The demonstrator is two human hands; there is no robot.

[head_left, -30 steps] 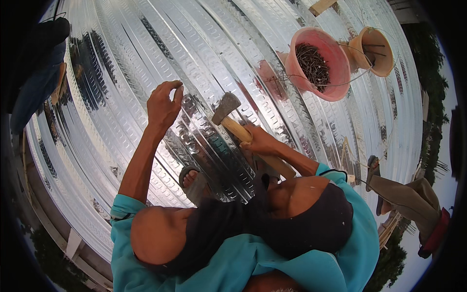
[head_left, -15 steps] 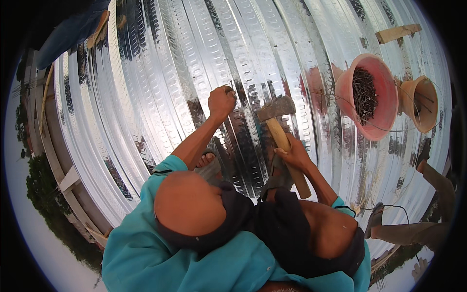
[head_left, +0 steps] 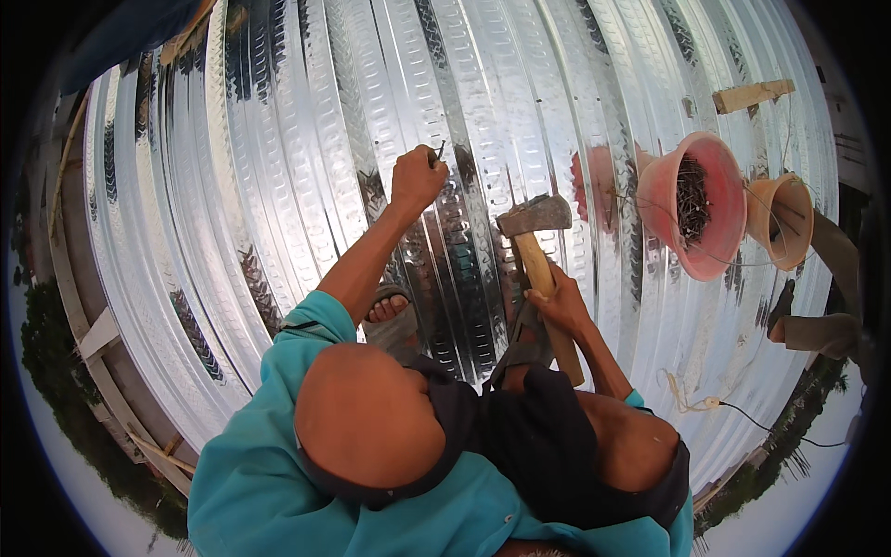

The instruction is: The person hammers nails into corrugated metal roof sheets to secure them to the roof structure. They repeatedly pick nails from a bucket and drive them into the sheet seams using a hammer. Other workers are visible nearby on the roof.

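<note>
My left hand [head_left: 419,178] is pinched round a dark nail [head_left: 441,148], whose end sticks up from the fingertips just above the ribbed metal sheet [head_left: 520,111]. Whether its tip touches the metal I cannot tell. In my right hand [head_left: 562,302] is a hatchet [head_left: 535,216], gripped round the middle of its pale wooden handle. The blunt grey head is raised over the sheet, to the right of the left hand and nearer to me. My sandalled feet rest on the sheet between my arms.
On the right stands a pink bucket [head_left: 652,200] full of nails, with a smaller orange bucket [head_left: 759,209] beside it. A wood block [head_left: 753,96] lies farther back. Another person's leg [head_left: 821,336] is at the right edge; a cord [head_left: 761,425] trails nearby.
The nail now stands out from my left fingertips, and that hand has shifted slightly farther away. The hatchet remains in my right hand. At the right, the other person's legs have moved.
</note>
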